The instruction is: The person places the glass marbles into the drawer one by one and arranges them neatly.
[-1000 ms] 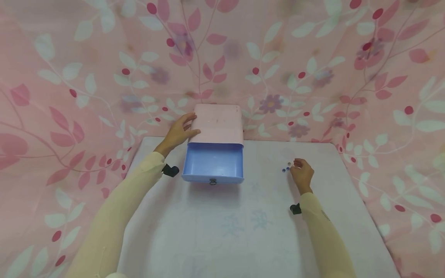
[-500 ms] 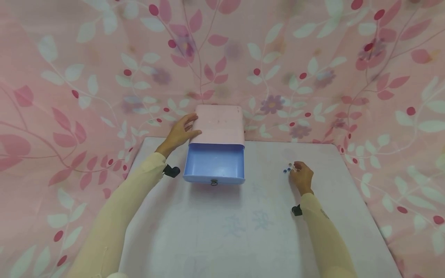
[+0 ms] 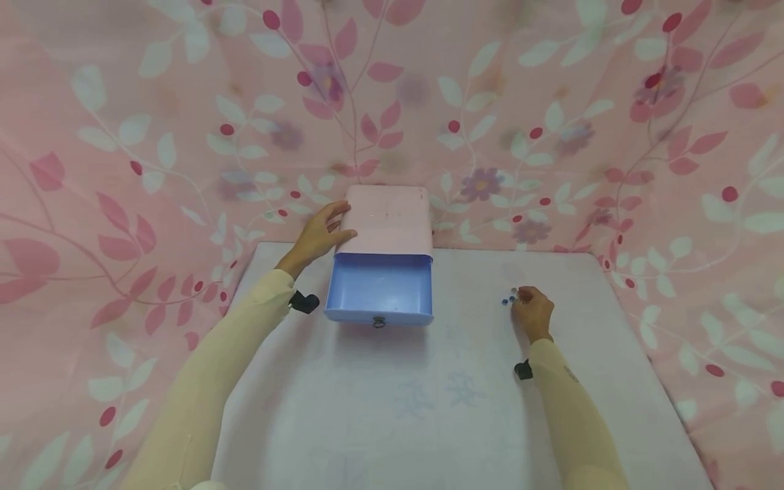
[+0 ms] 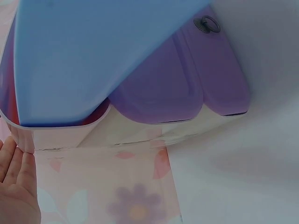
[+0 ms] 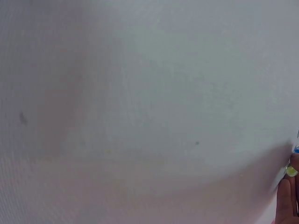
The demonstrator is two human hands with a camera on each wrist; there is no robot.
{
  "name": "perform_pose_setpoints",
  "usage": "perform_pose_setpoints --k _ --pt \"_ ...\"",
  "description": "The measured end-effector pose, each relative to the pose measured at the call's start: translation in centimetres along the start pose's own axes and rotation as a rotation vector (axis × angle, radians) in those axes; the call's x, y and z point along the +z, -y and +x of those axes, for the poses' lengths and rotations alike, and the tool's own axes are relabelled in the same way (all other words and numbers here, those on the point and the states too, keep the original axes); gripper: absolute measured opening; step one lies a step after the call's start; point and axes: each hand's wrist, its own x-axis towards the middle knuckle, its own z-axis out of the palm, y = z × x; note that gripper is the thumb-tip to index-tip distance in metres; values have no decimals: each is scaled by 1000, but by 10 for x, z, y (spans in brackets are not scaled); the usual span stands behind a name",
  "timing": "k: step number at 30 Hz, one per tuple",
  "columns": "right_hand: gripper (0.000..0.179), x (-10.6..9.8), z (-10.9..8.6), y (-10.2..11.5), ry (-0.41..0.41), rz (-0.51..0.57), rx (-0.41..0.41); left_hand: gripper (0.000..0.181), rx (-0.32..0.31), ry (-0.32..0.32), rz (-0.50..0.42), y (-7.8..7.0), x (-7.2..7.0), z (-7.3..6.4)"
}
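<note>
A small drawer cabinet with a pink top (image 3: 387, 219) stands near the back of the table, its blue top drawer (image 3: 381, 279) pulled out. My left hand (image 3: 318, 235) rests against the cabinet's left side, thumb at the edge of the top. The left wrist view shows these fingers (image 4: 25, 170) straight along the side wall, beside purple lower drawers (image 4: 163, 81). Over on the right, my right hand (image 3: 534, 313) pinches a yellow-green glass marble (image 5: 292, 171) between finger and thumb, close over the table. Two blue marbles (image 3: 508, 300) lie just left of its fingertips.
A white cloth covers the table (image 3: 367, 408), with faint blue characters printed on it. Pink floral curtain (image 3: 490, 136) hangs behind and at both sides. The drawer front carries a small ring pull (image 3: 379, 322) and juts out toward me.
My right hand's fingertips have lowered and drawn together at the pale marble. The left hand stays on the cabinet, and the drawer remains pulled out. The whole view has shifted slightly.
</note>
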Motion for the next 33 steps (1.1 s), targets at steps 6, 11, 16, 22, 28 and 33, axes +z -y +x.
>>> perform_pose_setpoints --k 6,11,16,22,28,33 --pt "35 0 -2 -2 14 -15 31 74 -1 4 8 4 1 4" --pt "34 -2 -4 -1 18 -3 46 75 -8 -8 -10 16 2 10" --pt "32 -5 -4 5 9 -3 22 74 3 0 -23 10 0 4" --pt "29 -5 -4 10 -29 8 -46 73 -8 -1 3 4 0 -1" --pt "25 -7 -2 19 -64 74 -93 73 -8 -2 19 2 1 -2" --pt "24 -7 -1 35 -86 148 -150 73 -9 -6 27 2 1 -3"
